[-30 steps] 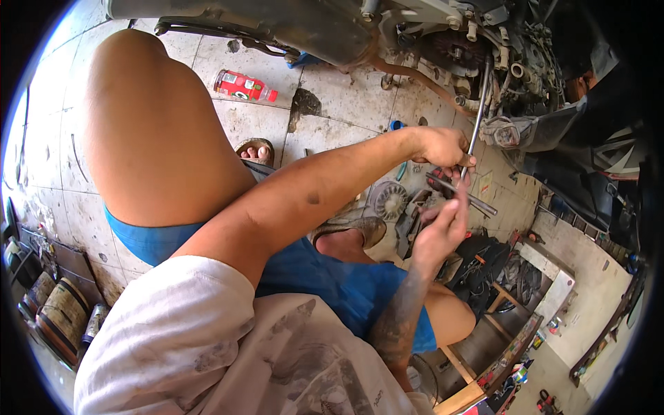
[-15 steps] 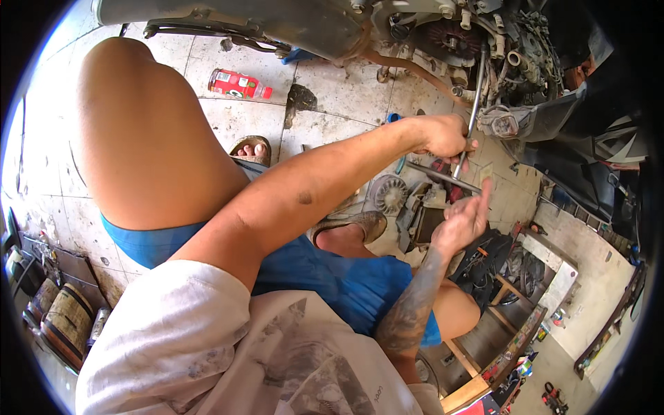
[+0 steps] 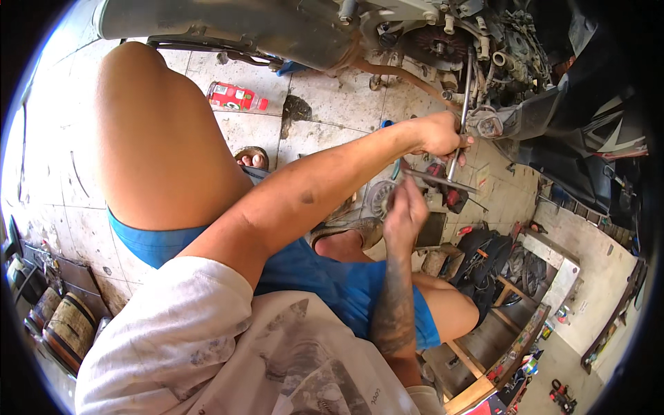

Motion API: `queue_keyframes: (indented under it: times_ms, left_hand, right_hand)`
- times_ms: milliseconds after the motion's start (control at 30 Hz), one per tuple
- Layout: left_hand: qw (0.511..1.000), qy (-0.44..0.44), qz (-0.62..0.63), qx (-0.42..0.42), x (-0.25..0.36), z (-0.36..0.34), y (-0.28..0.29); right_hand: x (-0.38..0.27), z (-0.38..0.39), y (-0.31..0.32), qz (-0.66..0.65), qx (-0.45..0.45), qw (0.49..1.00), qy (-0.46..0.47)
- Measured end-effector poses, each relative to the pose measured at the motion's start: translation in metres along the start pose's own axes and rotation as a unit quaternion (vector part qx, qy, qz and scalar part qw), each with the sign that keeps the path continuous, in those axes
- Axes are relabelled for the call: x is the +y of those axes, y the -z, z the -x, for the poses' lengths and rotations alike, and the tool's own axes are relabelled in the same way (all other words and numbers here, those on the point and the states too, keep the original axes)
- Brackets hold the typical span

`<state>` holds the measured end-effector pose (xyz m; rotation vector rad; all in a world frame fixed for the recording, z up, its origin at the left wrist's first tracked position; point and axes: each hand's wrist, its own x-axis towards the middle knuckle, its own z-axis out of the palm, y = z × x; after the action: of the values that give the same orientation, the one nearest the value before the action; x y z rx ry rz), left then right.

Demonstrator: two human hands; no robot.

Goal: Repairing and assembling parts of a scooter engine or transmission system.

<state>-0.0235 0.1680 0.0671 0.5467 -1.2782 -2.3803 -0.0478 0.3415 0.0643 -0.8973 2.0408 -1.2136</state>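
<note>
My left hand [image 3: 443, 137] is closed around the long steel shaft of a T-handle wrench [image 3: 469, 90], which reaches up into a round dark recessed part [image 3: 439, 43] in the vehicle's exposed engine assembly [image 3: 512, 59]. The wrench's crossbar [image 3: 462, 185] lies below that hand. My right hand [image 3: 404, 214] is raised by the crossbar's left end, one finger reaching up to it; its fingertips are blurred, so their grip is unclear. Below the crossbar, a finned metal disc [image 3: 380, 198] and red parts [image 3: 449, 194] lie on the tiled floor [image 3: 325, 104].
A long exhaust [image 3: 235, 28] and dark body panels [image 3: 574, 152] frame the work. A red-labelled bottle [image 3: 235, 97] lies on the tiles. At lower right are a wooden frame [image 3: 470, 363], a black bag [image 3: 477, 270] and scattered tools; worn cylindrical objects [image 3: 69, 325] stand at lower left.
The crossbar has swung round beneath my left hand, which stays on the shaft. My right hand moved right, then back left to the crossbar's left end. The view has shifted slightly.
</note>
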Motion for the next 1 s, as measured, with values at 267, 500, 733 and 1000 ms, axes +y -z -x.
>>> queue_keyframes:
  times_ms: [267,500,733,1000]
  left_hand:
    - [1.000,-0.018,0.001,0.014,0.014,0.005,-0.005]
    - [0.997,-0.060,-0.047,0.018,0.019,0.000,-0.014]
    - [0.997,-0.062,-0.024,0.032,0.009,-0.009,-0.001]
    - [0.993,-0.099,0.032,0.060,0.005,-0.010,-0.003]
  right_hand:
    - [0.024,-0.012,0.009,0.130,-0.048,0.990,0.020]
    - [0.055,-0.058,0.083,-0.015,0.091,0.995,0.044]
    - [-0.031,-0.009,0.031,-0.027,0.076,0.975,0.205]
    - [-0.009,-0.025,0.022,0.288,0.080,0.946,0.126]
